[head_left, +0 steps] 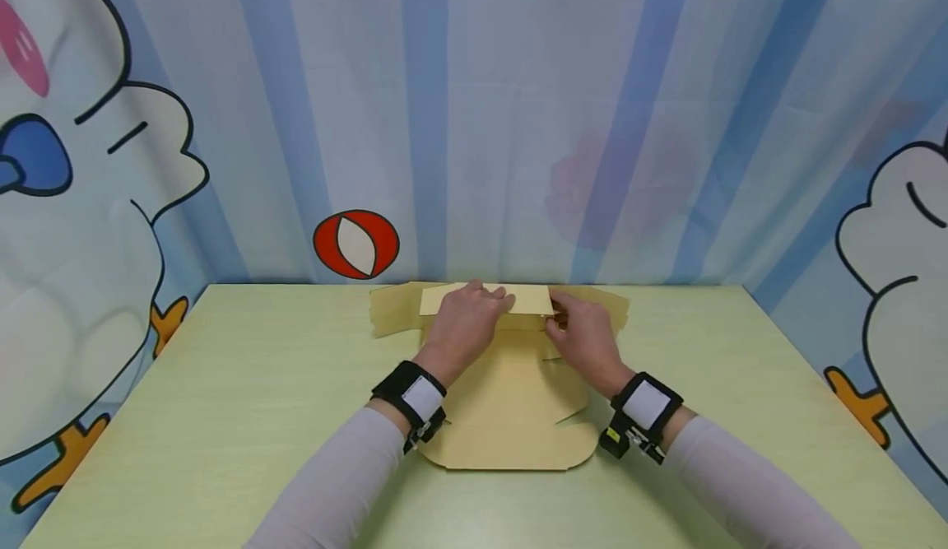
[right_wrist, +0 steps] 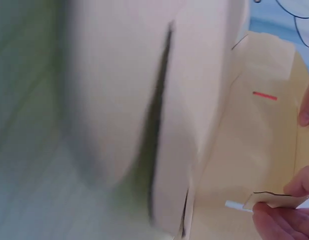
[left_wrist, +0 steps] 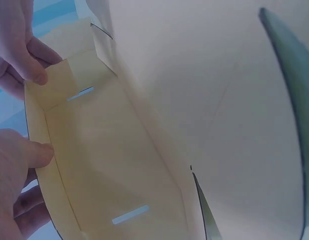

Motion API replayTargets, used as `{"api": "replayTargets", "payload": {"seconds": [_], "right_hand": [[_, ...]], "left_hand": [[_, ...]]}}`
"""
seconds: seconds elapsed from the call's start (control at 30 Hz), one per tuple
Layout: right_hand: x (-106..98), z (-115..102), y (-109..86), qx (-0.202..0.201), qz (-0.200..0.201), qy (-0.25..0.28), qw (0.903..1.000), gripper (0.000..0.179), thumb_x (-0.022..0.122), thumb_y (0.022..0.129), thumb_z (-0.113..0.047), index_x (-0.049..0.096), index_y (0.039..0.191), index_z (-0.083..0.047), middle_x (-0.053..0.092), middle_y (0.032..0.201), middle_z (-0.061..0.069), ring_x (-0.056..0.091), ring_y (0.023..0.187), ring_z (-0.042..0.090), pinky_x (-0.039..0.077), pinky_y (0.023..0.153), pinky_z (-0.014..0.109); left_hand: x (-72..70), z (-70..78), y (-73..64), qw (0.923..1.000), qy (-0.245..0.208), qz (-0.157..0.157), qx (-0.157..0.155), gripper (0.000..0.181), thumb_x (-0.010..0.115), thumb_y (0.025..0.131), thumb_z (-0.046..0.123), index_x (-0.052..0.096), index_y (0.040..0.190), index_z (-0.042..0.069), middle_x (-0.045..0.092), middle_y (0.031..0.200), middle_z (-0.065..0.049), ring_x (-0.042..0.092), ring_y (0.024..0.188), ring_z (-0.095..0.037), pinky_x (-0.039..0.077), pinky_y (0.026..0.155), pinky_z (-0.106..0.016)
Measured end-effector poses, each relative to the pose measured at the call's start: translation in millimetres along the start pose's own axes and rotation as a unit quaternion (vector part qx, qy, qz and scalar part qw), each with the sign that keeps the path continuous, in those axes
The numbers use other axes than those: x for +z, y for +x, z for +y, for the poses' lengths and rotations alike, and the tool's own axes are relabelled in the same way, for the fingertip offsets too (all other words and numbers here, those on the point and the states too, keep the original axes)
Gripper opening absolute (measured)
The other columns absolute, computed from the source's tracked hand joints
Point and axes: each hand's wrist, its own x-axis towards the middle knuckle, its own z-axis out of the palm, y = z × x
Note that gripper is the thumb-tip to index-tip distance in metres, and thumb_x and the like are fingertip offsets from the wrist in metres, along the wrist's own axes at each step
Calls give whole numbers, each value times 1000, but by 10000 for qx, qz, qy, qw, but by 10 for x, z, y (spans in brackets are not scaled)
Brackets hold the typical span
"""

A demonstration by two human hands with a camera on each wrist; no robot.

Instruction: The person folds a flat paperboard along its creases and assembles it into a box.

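A partly folded cardboard box [head_left: 511, 438] in plain tan lies on the table, its rounded front part flat and its far end folded up. Along that far end a panel [head_left: 529, 298] stands raised, with side flaps [head_left: 396, 306] spread left and right. My left hand [head_left: 470, 314] grips the panel's edge, thumb inside and fingers behind, as the left wrist view shows. At the right corner my right hand [head_left: 585, 335] pinches a small cardboard flap [right_wrist: 274, 201] between thumb and fingers. Two narrow slots cut through the inner panel [left_wrist: 109, 150] in the left wrist view.
The pale green table [head_left: 296, 384] reaches back to a striped blue curtain [head_left: 504, 121]. Cartoon figures and a red ball are printed on the cloth around it. Cut slits [head_left: 570, 417] run into the box's right edge.
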Motion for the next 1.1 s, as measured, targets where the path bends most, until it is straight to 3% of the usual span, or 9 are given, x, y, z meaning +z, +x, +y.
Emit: {"api": "replayTargets", "payload": {"seconds": [0.33, 0.47, 0.57, 0.77, 0.97, 1.1], "right_hand": [[24, -49, 5, 615, -121, 1027, 9927, 35, 63, 90, 0, 65, 125, 1, 71, 117, 23, 73, 100, 33, 60, 82, 42], [25, -59, 7, 1015, -233, 1519, 9829, 38, 63, 90, 0, 63, 128, 1, 70, 119, 23, 72, 104, 33, 60, 84, 41], [24, -60, 14, 1500, -390, 2201, 9631, 41, 62, 92, -1, 59, 133, 2, 67, 125, 24, 69, 109, 35, 60, 85, 38], [12, -51, 26, 2275, -672, 3566, 9036, 47, 59, 95, -4, 50, 140, 4, 57, 137, 27, 63, 121, 36, 58, 91, 31], [-12, -41, 30, 2476, -757, 3984, 8799, 44, 56, 96, -7, 52, 138, 5, 57, 137, 28, 67, 113, 28, 57, 90, 26], [-31, -30, 32, 2607, -892, 4263, 8616, 44, 51, 101, -15, 49, 141, 5, 52, 141, 26, 62, 121, 34, 54, 96, 29]], "left_hand": [[1, 0, 3, 10000, 55, -58, -46, 30, 61, 96, 6, 74, 116, 25, 76, 101, 4, 67, 82, -17, 59, 69, -26], [-2, 6, -2, 9999, 45, -81, -66, 30, 61, 96, 7, 74, 117, 25, 77, 103, 4, 67, 81, -17, 59, 68, -25], [0, 11, -6, 9999, 58, -67, -62, 30, 62, 96, 8, 73, 117, 26, 77, 103, 4, 66, 81, -17, 58, 67, -25], [17, 18, -12, 10000, 39, 18, -27, 30, 62, 95, 7, 74, 116, 25, 76, 100, 4, 66, 79, -17, 58, 65, -25], [28, 19, -15, 9999, 49, 155, 3, 30, 61, 95, 5, 75, 114, 25, 76, 98, 4, 67, 78, -17, 58, 63, -26], [31, 18, -13, 9998, 83, 169, -4, 30, 60, 95, 5, 75, 112, 25, 76, 95, 4, 68, 80, -17, 58, 64, -26]]}}
